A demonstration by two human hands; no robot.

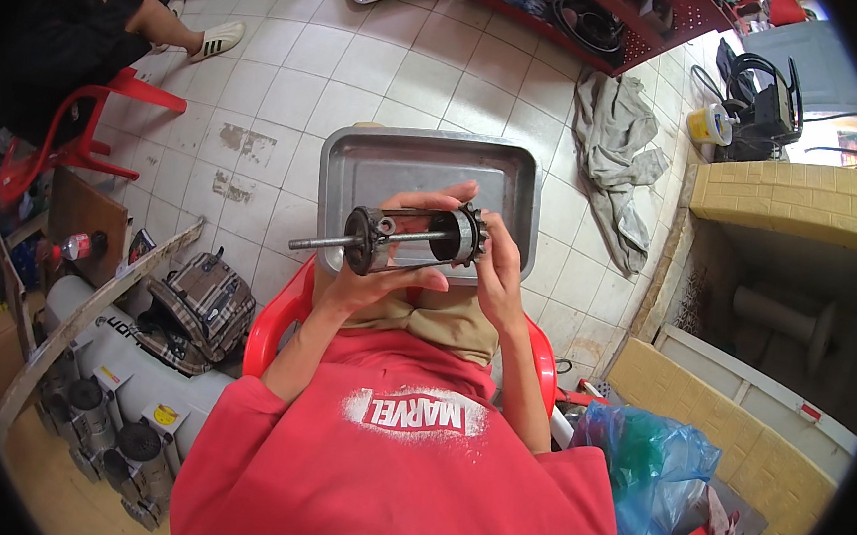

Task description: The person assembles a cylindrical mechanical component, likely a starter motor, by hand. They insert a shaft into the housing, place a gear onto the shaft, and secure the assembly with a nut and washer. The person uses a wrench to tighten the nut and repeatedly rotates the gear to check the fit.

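Observation:
A mechanical assembly lies level above my lap: a steel shaft runs through two dark round end pieces joined by thin rods, with an open space between them. My left hand cradles it from below, thumb along the near side and fingers reaching up on the far side. With its fingers closed on the toothed right end, my right hand grips the same piece. The shaft's bare tip sticks out to the left. Under and beyond my hands sits a grey metal tray; its near part is partly covered by the hands.
I sit in a red plastic chair. A grey cloth lies on the tiles at the right, near a sunken recess. A plaid backpack rests at left; a blue plastic bag is lower right. Another person's shoe shows upper left.

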